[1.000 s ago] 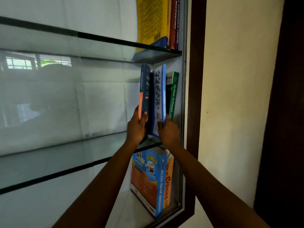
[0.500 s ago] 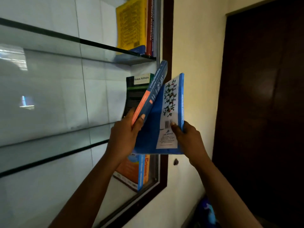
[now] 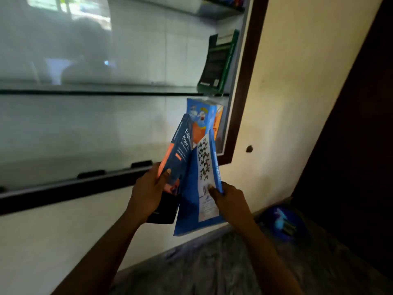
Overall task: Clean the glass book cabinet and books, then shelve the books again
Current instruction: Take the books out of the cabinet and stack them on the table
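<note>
Physics book [image 3: 180, 150] is gripped by left hand [image 3: 148, 190], blue book [image 3: 202, 188] pinched by right hand [image 3: 229, 201]. Both should be kept apart, lowered flat, clear of cabinet [image 3: 238, 116].

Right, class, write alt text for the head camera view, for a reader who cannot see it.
Two hands hold books in front of a glass-shelved cabinet: the left hand grips a blue and orange physics book, the right hand pinches a blue book with a molecule picture. A green book leans on a shelf at the cabinet's right end.
</note>
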